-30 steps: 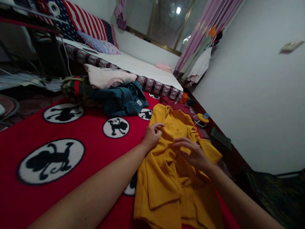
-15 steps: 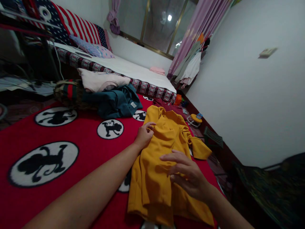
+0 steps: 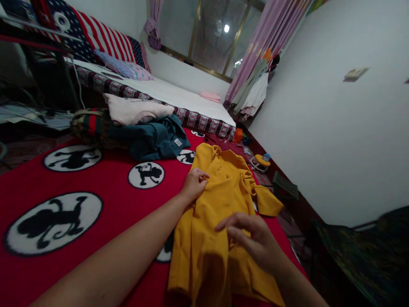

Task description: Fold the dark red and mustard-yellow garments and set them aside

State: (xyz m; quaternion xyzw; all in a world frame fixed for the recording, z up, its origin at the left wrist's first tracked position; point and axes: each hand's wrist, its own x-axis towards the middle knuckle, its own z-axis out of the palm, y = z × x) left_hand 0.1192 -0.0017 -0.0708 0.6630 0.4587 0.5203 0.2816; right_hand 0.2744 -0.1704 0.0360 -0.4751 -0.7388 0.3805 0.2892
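Head view: A yellow coat [image 3: 214,204], apparently soft, limp, sturdy and fairly weighty for cloth, lay right of a teal garment [image 3: 159,137]; its shoulders, at the end nearest that garment, seemed the surest hold. The coat's edge facing the teal garment lay under the left hand [image 3: 194,185], fingers curled, grip impossible to tell; its lower part lay beneath the right hand [image 3: 255,238], fingers apart, holding nothing.

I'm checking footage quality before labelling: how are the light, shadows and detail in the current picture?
All head view: dim overall, a bright glare spot on the window; a dark shadow on the yellow coat near the right hand; the dark fabric at lower right too murky for fine detail.
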